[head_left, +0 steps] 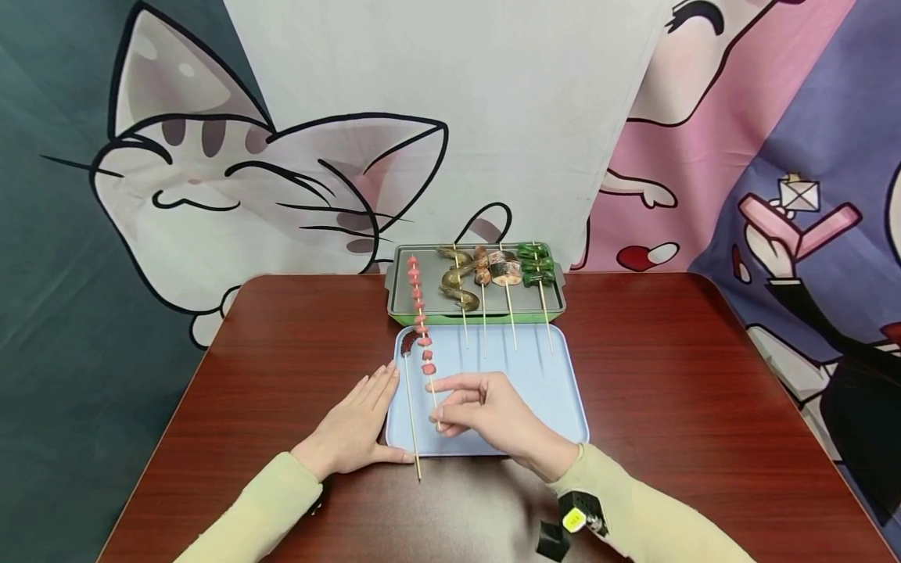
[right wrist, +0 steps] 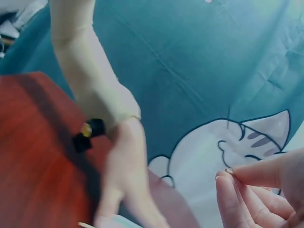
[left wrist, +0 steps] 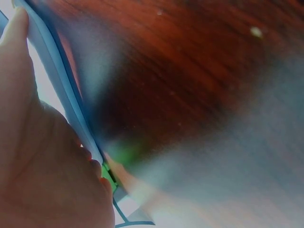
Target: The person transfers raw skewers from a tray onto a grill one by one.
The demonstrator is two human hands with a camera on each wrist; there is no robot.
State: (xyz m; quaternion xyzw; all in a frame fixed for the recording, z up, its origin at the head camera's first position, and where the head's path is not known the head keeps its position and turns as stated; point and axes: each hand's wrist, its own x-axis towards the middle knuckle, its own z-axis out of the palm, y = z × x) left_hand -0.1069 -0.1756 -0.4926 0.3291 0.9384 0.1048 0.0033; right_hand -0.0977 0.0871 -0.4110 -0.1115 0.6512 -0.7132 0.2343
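Observation:
My right hand (head_left: 489, 410) pinches the bare lower stick of a long skewer of small pink pieces (head_left: 417, 293). Its upper part reaches over a grey tray with a green base (head_left: 403, 293); the lower pieces are above the light blue tray (head_left: 507, 391). The stick's end (right wrist: 228, 171) shows between thumb and finger in the right wrist view. My left hand (head_left: 355, 426) lies with straight fingers along the blue tray's left edge, thumb stretched to its near corner. Beside the thumb, a skewer with a dark red piece (head_left: 410, 342) overhangs the tray's near edge.
On the grey tray lie a shrimp skewer (head_left: 461, 280), a small brown skewer (head_left: 482, 266), a fish-chunk skewer (head_left: 505, 268) and a green vegetable skewer (head_left: 537, 264), sticks pointing toward me. A brown wooden table (head_left: 655, 375) bears both trays; printed cloths (head_left: 507, 102) hang behind.

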